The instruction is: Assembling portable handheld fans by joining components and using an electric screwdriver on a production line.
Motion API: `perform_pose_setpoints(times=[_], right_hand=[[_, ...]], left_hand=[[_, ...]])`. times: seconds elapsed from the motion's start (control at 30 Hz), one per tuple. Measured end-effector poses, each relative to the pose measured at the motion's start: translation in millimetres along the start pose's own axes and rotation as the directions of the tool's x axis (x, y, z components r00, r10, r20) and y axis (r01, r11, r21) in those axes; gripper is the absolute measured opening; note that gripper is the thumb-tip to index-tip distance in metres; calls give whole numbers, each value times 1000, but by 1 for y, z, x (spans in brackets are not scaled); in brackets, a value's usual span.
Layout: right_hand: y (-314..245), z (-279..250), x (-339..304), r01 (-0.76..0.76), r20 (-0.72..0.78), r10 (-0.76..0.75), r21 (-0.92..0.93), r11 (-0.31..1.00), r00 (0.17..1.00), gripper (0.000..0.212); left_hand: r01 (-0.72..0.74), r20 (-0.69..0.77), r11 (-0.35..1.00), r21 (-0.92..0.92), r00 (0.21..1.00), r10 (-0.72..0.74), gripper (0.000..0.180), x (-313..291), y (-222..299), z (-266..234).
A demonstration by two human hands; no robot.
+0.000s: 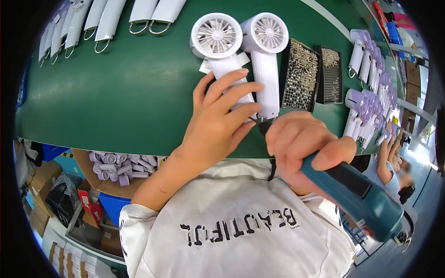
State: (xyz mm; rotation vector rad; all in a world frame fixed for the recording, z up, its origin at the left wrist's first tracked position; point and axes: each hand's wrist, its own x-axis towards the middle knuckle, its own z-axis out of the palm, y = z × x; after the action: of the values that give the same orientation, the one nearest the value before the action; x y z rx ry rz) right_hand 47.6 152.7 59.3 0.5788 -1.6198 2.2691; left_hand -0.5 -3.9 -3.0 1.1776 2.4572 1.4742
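Observation:
A white handheld fan (216,36) lies on the green table, its round grille away from me. My left hand (221,111) presses over its handle and holds it down, with the fingertips reaching toward a second white fan (268,81) right beside it. In my right hand (306,143) is a teal electric screwdriver (366,197), its body angled to the lower right. The dark bit points at the bottom end of the held fan's handle, close to my left thumb. Whether the bit sits in a screw is too small to tell.
Two black trays of small screws, a nearer one (300,76) and a farther one (331,76), stand right of the fans. More fans (366,104) line the table's right side. White handles with metal loops (110,23) lie at the far left. A cardboard box (88,173) of fan parts is below the edge.

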Motion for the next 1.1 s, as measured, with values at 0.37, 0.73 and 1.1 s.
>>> perform_pose_setpoints(times=[0.37,0.73,1.1], right_hand=[[6,-12,-3,57,157,-55,-8,998,986,19],[16,-12,-7,-369,-335,212,-918,144,918,50],[10,-10,4,-730,-564,464,-525,437,683,49]], left_hand=[[12,12,999,42,1000,-12,30,0,1,-1],[323,-286,898,298,928,-238,68,-12,20,-15],[516,-12,575,-635,737,-675,34,-5,-2,-44]])
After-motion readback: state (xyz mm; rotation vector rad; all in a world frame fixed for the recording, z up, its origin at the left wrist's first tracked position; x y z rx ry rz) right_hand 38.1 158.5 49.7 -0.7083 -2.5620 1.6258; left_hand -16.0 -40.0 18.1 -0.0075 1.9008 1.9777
